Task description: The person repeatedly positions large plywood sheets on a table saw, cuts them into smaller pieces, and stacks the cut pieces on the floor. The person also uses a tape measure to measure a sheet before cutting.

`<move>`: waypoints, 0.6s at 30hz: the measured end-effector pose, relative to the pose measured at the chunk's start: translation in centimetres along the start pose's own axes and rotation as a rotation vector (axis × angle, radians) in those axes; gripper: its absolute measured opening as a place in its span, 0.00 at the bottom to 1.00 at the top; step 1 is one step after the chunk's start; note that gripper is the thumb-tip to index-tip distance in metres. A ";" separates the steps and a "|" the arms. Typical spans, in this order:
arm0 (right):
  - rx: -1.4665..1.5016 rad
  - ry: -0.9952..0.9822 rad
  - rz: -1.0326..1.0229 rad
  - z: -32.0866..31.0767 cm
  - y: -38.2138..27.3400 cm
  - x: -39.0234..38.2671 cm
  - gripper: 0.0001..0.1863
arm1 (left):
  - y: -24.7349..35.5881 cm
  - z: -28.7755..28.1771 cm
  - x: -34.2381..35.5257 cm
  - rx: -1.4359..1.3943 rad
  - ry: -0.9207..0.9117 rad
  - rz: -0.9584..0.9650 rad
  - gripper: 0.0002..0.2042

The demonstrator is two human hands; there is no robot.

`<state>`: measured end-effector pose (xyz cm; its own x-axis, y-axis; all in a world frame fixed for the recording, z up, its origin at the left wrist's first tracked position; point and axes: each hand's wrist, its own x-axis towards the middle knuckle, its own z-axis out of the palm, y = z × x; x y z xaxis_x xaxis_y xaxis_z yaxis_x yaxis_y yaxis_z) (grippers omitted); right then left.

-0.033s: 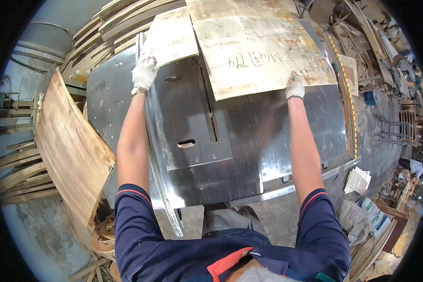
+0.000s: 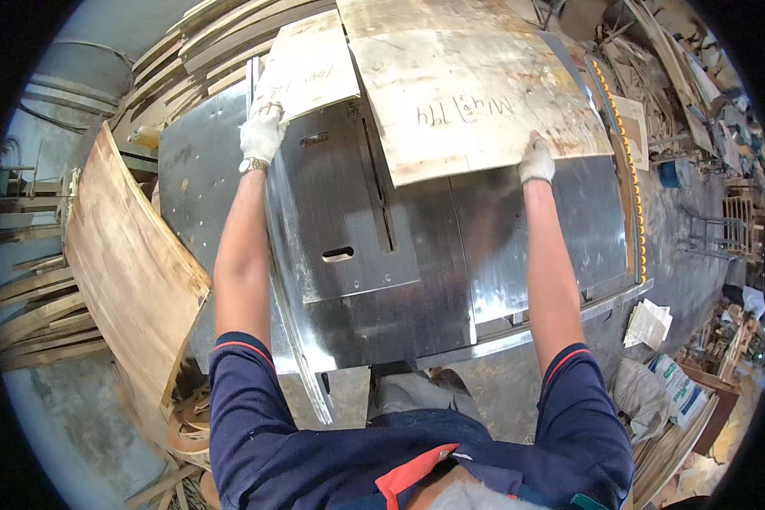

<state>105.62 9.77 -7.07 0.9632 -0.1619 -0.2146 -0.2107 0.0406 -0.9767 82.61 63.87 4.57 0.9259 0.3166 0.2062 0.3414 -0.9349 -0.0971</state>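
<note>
My left hand [image 2: 263, 136], in a white work glove with a wristwatch below it, is closed on the near left corner of a smaller plywood piece [image 2: 310, 68]. My gloved right hand [image 2: 535, 161] grips the near edge of a larger plywood sheet [image 2: 476, 93], thumb on top and the other fingers hidden beneath. Handwriting marks both pieces. They lie side by side on a dark metal saw table [image 2: 425, 246], with a narrow gap between them. A long slot [image 2: 382, 204] runs toward me from that gap; no blade can be made out.
A metal rail [image 2: 293, 314] runs along the table's left part. Left of it leans a curved plywood sheet [image 2: 136, 263]. Timber strips [image 2: 221, 42] are stacked at the far left. A yellow roller strip [image 2: 625, 161] borders the right side, with sacks [image 2: 646, 395] on the floor beyond.
The larger plywood sheet has slid slightly toward me along with my right hand. The smaller piece and my left hand look almost unmoved.
</note>
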 end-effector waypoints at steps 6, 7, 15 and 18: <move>0.465 0.076 0.219 -13.2 -3.8 -13.7 0.29 | 2.0 -3.1 -10.0 -0.166 0.260 -0.161 0.21; 0.429 0.083 0.244 -16.2 -3.9 -16.3 0.30 | 2.5 -3.9 -12.8 -0.170 0.315 -0.149 0.22; -0.026 0.163 0.294 -30.4 -2.8 -34.2 0.16 | 15.3 -13.8 -40.9 -0.450 0.396 -0.320 0.21; 0.024 -0.284 0.479 -24.6 -3.9 -41.2 0.19 | 22.1 -17.3 -50.3 -0.398 0.495 -0.257 0.21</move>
<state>62.68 -7.97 5.46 0.7683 0.1524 -0.6217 -0.6357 0.0672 -0.7690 40.82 24.54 8.87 0.6075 0.5147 0.6050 0.3672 -0.8573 0.3608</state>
